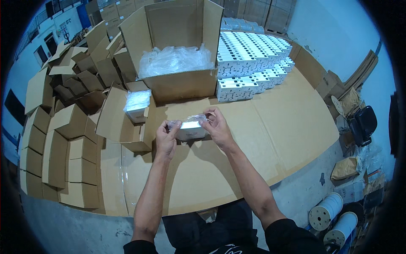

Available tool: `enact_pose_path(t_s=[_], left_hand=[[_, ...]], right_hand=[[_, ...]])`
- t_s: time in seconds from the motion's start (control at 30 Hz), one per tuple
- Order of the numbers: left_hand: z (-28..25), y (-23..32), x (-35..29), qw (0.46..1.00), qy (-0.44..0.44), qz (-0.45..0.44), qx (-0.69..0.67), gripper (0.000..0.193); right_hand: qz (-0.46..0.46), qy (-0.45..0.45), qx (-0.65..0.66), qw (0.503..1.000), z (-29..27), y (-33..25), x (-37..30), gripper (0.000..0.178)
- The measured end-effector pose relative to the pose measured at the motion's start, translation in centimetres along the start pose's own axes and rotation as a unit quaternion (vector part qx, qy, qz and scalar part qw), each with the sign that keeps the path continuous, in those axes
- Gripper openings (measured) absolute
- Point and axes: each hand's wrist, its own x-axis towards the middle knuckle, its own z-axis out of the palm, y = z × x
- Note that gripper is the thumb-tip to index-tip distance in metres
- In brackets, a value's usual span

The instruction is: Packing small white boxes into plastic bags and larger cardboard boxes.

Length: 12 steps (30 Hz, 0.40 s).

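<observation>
A small white box (191,133) stands on the cardboard-covered table in front of me, with a clear plastic bag (195,119) over its top. My left hand (166,139) pinches the bag at the box's left end. At the right end, my right hand (217,128) grips the bag between thumb and fingers. Just left of my hands is an open brown carton (146,137); plastic-wrapped white boxes (137,101) sit in its far part, while its near part shows bare cardboard.
Behind stands a large open carton (182,86) full of clear plastic bags (175,61). Stacked white boxes (237,63) fill the back right. Several brown cartons (55,156) crowd the left. Cable spools (325,211) lie on the floor at lower right.
</observation>
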Motion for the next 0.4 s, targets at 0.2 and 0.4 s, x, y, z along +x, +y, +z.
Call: enact_pose_path(t_s=[0.2, 0.4], left_hand=[[0.9, 0.4, -0.1, 1.0, 0.002, -0.001, -0.009, 0.018], [-0.5, -0.2, 0.3, 1.0, -0.004, 0.004, 0.002, 0.02]], right_hand=[[-0.051, -0.108, 0.013, 0.993, -2.6, -1.8, -0.2, 0.034], [0.054, -0.118, -0.133, 0.983, -2.1, -2.0, -0.1, 0.032]])
